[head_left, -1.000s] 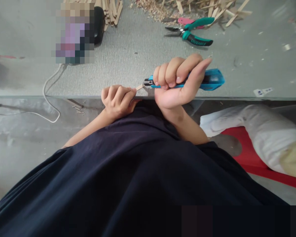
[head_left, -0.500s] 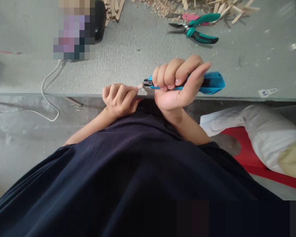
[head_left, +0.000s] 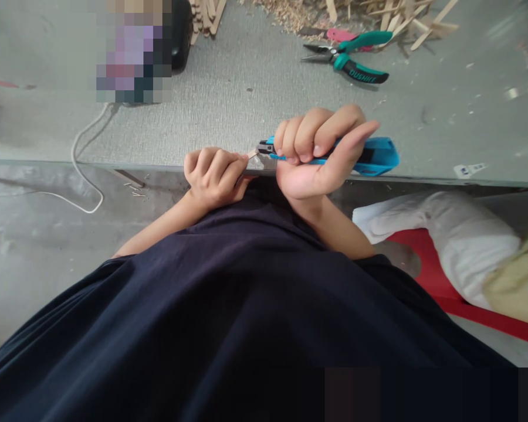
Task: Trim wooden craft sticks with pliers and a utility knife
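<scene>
My right hand [head_left: 317,152] is wrapped round a blue utility knife [head_left: 376,157], whose black tip points left. My left hand [head_left: 213,176] is a closed fist pinching a small wooden stick [head_left: 251,153]; only its pale end shows, right at the knife's tip. Both hands hover at the near edge of the grey table [head_left: 229,117], just above my dark shirt.
Green-handled pliers [head_left: 349,55] lie at the back of the table beside a heap of wooden sticks and shavings [head_left: 378,14]. More sticks [head_left: 206,14] and a black object [head_left: 181,35] sit at the back left. A white cable [head_left: 81,170] hangs over the edge. A red seat with white cloth [head_left: 444,246] is at right.
Both hands have stayed together at the table edge with only a slight shift; the knife tip remains against the stick's end. The view has drifted a little.
</scene>
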{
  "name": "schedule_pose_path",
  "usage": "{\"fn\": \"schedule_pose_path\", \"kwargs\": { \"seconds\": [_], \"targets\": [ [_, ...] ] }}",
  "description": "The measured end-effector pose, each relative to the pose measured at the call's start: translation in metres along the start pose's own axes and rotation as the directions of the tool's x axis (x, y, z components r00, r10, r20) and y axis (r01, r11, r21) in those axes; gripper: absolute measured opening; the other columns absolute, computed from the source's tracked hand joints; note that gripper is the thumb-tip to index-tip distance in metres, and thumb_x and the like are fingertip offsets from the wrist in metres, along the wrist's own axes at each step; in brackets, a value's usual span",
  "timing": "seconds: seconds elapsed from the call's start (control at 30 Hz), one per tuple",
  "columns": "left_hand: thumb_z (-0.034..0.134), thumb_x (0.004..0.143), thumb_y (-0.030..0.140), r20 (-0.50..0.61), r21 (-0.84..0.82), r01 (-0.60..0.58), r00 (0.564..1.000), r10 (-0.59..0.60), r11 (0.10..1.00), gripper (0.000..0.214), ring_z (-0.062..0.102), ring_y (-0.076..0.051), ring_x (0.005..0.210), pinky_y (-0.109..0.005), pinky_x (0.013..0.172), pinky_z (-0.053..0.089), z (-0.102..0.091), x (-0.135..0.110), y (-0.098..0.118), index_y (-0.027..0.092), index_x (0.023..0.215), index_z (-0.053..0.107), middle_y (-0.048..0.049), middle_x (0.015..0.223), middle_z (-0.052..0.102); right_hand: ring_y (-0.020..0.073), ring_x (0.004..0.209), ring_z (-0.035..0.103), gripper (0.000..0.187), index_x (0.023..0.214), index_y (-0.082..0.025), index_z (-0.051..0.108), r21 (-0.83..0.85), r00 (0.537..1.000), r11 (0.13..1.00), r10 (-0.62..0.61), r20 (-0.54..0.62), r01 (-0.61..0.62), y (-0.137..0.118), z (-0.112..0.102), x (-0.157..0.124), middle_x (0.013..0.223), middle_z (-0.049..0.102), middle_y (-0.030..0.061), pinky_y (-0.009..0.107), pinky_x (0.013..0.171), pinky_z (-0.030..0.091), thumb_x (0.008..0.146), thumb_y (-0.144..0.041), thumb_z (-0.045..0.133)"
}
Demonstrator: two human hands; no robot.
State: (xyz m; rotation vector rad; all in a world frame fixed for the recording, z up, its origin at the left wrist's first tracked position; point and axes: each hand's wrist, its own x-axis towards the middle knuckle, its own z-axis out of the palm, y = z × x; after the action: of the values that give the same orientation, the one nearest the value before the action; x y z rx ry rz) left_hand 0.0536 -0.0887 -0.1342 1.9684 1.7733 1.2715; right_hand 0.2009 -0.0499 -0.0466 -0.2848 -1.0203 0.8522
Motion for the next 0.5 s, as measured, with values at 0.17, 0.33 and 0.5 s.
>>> {"fn": "schedule_pose_path", "kwargs": {
  "seconds": [0.17,0.33,0.5],
  "targets": [
    [0.093,0.070,0.085,0.011,0.019,-0.013,1.000,0.012,1.000,0.061,0.074,-0.043,0.111,-0.062,0.114,0.039,0.0008,0.0002,-0.0007,0.029,0.094,0.080,-0.0110,0.099,0.078,0.0133,0.043,0.004,0.077,0.074,-0.024,0.022,0.003,1.000,1.000,0.000,0.028,0.000,0.0004,0.0005,0.0002,0.059,0.004,-0.0049,0.032,0.044,0.019,0.114,-0.090,0.022],
    [0.089,0.075,0.085,0.041,0.092,-0.058,0.998,0.054,0.994,0.060,0.076,-0.043,0.112,-0.063,0.115,0.038,0.0013,-0.0006,-0.0029,0.030,0.097,0.082,-0.0118,0.106,0.082,0.0161,0.045,0.006,0.075,0.073,-0.027,0.028,-0.028,0.999,0.999,0.019,-0.043,-0.020,-0.0040,0.0033,-0.0013,0.060,0.007,-0.0048,0.035,0.046,0.021,0.114,-0.089,0.027],
    [0.087,0.077,0.085,0.056,0.133,-0.086,0.995,0.079,0.987,0.059,0.076,-0.045,0.110,-0.064,0.114,0.038,0.0028,0.0007,-0.0042,0.031,0.101,0.084,-0.0128,0.108,0.086,0.0139,0.044,0.005,0.075,0.072,-0.024,0.025,0.004,0.999,0.999,0.037,-0.027,-0.037,-0.0042,0.0033,0.0014,0.059,0.007,-0.0034,0.034,0.046,0.019,0.116,-0.084,0.030]
  ]
}}
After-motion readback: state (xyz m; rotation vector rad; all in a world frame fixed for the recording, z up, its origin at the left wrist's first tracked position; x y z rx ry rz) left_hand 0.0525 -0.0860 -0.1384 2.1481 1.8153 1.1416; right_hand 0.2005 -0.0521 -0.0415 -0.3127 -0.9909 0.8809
